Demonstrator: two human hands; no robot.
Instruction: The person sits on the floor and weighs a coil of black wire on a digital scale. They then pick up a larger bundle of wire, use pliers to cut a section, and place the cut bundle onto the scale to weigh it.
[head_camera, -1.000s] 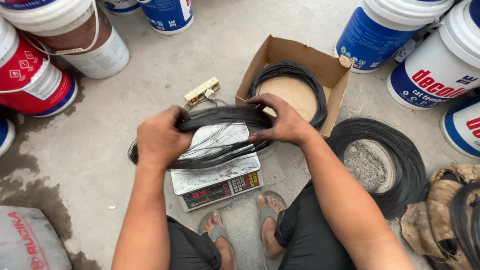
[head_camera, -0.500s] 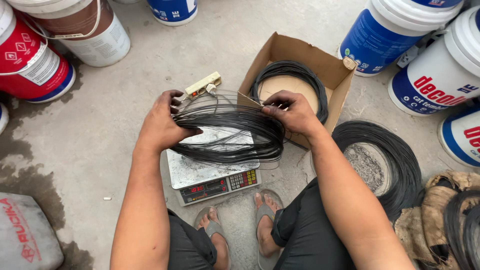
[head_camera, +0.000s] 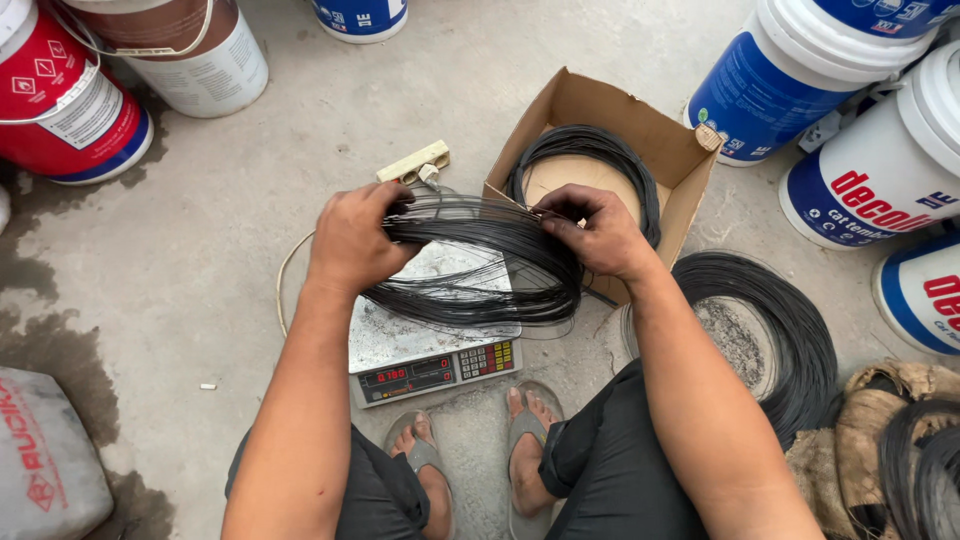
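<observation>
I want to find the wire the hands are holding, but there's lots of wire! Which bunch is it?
Start at the open cardboard box on the concrete floor. Just left of it sits a flat metal weighing scale with a red display. The bundle of thin black wire is the coil over that scale, gripped by the left hand and right hand; other coils lie in the box or on the floor.

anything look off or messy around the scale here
A few things. Dark wet stains spread over the concrete floor at left. The brown cardboard box has a bent, splayed flap. Loose strands stray from the black wire coil held by the left hand and right hand over the steel scale.
</observation>
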